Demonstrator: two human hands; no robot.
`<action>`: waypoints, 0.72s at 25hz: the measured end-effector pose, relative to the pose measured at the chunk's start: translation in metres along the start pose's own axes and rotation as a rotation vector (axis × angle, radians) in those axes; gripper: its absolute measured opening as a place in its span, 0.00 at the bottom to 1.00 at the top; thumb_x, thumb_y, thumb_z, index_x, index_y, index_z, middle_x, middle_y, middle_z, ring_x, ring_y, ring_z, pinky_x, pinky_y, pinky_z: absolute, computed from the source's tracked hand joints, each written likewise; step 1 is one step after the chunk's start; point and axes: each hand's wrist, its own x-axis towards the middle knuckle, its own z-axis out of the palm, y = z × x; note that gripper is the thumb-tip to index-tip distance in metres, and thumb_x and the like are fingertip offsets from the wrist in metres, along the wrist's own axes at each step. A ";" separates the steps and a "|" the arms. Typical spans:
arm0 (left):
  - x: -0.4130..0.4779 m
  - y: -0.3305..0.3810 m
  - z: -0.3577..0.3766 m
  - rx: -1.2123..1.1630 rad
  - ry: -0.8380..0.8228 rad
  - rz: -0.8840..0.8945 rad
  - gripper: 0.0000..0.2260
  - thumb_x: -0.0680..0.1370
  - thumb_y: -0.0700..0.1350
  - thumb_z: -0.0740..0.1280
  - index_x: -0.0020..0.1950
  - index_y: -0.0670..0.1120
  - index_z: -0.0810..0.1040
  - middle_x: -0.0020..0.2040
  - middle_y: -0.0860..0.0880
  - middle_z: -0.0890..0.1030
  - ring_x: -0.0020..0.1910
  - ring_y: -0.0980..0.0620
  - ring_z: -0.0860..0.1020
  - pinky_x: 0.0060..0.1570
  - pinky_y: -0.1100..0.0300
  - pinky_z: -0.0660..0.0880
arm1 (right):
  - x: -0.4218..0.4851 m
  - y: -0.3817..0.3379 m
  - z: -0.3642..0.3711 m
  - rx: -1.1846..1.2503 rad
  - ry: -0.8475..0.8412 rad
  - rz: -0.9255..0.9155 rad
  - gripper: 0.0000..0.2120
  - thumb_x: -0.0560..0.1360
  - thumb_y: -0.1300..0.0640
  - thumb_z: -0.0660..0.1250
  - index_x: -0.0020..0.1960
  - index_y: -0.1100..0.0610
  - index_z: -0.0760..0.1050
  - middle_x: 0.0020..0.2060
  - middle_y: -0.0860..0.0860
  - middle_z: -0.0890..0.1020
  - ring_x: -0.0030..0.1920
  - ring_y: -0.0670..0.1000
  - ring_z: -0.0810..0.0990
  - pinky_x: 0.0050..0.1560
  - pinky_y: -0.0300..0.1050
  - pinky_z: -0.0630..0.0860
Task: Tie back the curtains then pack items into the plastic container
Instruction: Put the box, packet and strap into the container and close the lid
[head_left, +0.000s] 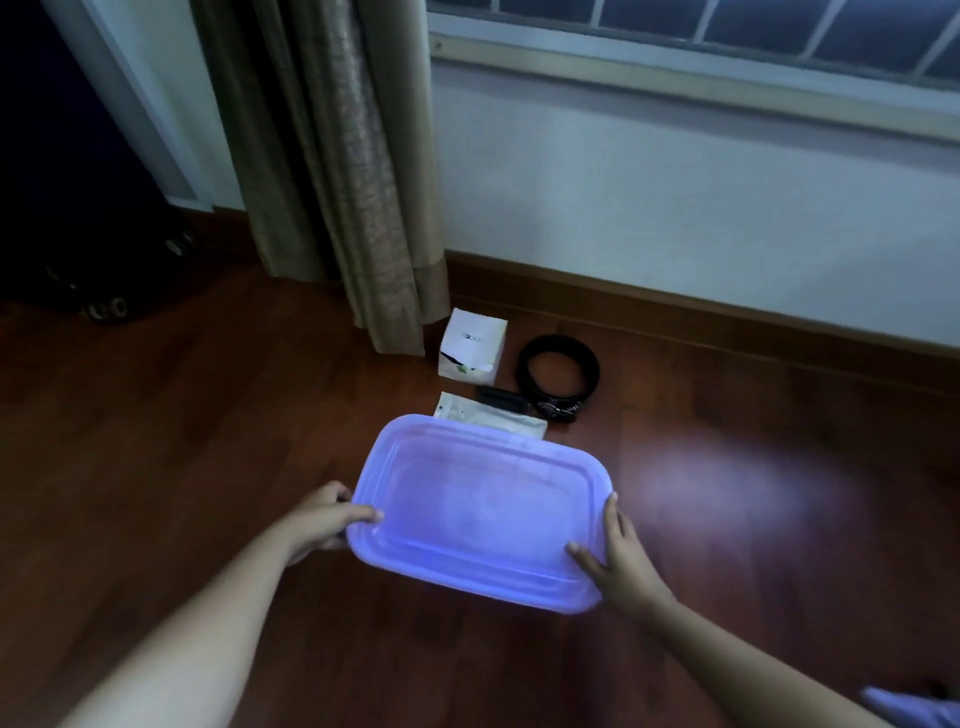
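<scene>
Container (483, 577): translucent, bluish, rectangular w/ rounded corners, flat ridged top facing up. It's low in the centre of view, over the wood floor (208, 426), slightly blurred; can't tell if it touches the floor.

Left hand (332, 519) grips the container's left short edge, thumb on top of the rim, fingers curled under. Right hand (621, 558) grips its near-right corner, thumb on top, fingers along the right side. Both are clamped on the container, w/ bare forearms coming in from the bottom of view.

- Pouch (493, 421): white, flat, just beyond the container's far edge and partly hidden by it.
- Small black item (501, 401): on the pouch's far end, too small to ID.
- Box (471, 343): white, upright, further beyond the container, past the pouch.
- Belt (558, 371): black, coiled, beyond the container and to the right of the box, buckle end toward the container.
- Curtain (337, 182): beige, hangs in gathered folds far beyond the container to the left, hem near the floor just beside the box.
- Window (727, 26): above the wall (675, 197), far beyond the container to the right.
- Wheels (106, 309): small, on a dark object well left of the container, in shadow.
</scene>
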 end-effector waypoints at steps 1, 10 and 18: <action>0.002 0.000 0.005 0.017 -0.022 0.006 0.18 0.69 0.41 0.75 0.53 0.38 0.71 0.47 0.42 0.78 0.43 0.49 0.79 0.45 0.50 0.80 | -0.004 0.008 0.001 0.009 0.032 -0.002 0.44 0.77 0.48 0.64 0.75 0.63 0.37 0.76 0.58 0.49 0.76 0.54 0.53 0.72 0.41 0.53; -0.017 0.005 0.062 0.712 0.265 0.644 0.39 0.68 0.58 0.62 0.76 0.46 0.57 0.75 0.44 0.59 0.74 0.44 0.60 0.69 0.51 0.63 | -0.021 0.038 -0.005 0.257 0.107 0.019 0.37 0.78 0.50 0.61 0.77 0.58 0.42 0.74 0.49 0.55 0.75 0.46 0.53 0.72 0.38 0.49; -0.044 0.003 0.214 1.272 0.033 1.222 0.38 0.68 0.70 0.53 0.68 0.46 0.70 0.68 0.41 0.73 0.65 0.39 0.74 0.55 0.44 0.75 | -0.043 0.087 -0.004 0.367 0.097 0.156 0.18 0.72 0.65 0.71 0.60 0.56 0.76 0.51 0.52 0.84 0.50 0.51 0.82 0.58 0.51 0.77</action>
